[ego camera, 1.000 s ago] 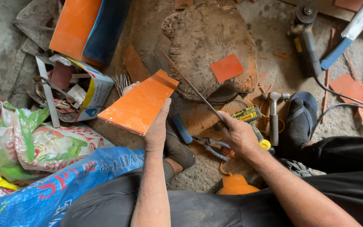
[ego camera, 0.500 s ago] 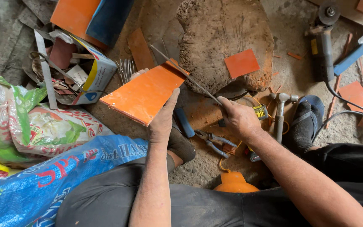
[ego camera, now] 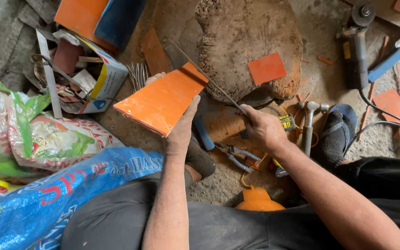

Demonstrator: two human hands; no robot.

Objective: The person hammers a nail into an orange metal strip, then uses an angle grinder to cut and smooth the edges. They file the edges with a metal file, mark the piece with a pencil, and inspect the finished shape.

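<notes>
- Left hand (ego camera: 181, 127): clamped on the orange tile (ego camera: 163, 99), thumb lying along its near right edge, fingertips showing past the far edge. Tile is held off the ground, glazed face up, tilted, in front of the left knee.
- Right hand (ego camera: 265, 127): fist closed around the near end of a thin metal rod (ego camera: 209, 76). Rod runs up and to the left from the fist; its shaft lies against the far right corner of the orange tile.
- Behind the tile: a rough round wooden block (ego camera: 251, 41), orange-stained, with a small orange tile piece (ego camera: 267, 68) lying flat on its top.
- On the ground between the hands and below: blue-handled pliers (ego camera: 234, 155), a yellow tape measure (ego camera: 287, 122), a hammer (ego camera: 309, 120) standing just right of the right hand.
- Upper right: an angle grinder (ego camera: 357, 46), cord trailing across the floor; orange tile offcuts (ego camera: 399, 111) near the right edge.
- Left: an open cardboard box (ego camera: 93, 78) full of scraps and strips; beside it printed woven sacks (ego camera: 33, 134); a blue woven sack (ego camera: 47, 203) lies against the left leg.
- Bottom centre: top of an orange rounded object (ego camera: 258, 200), kind cannot be told.
- Right foot in a dark sock and sandal (ego camera: 336, 132), next to the hammer.
</notes>
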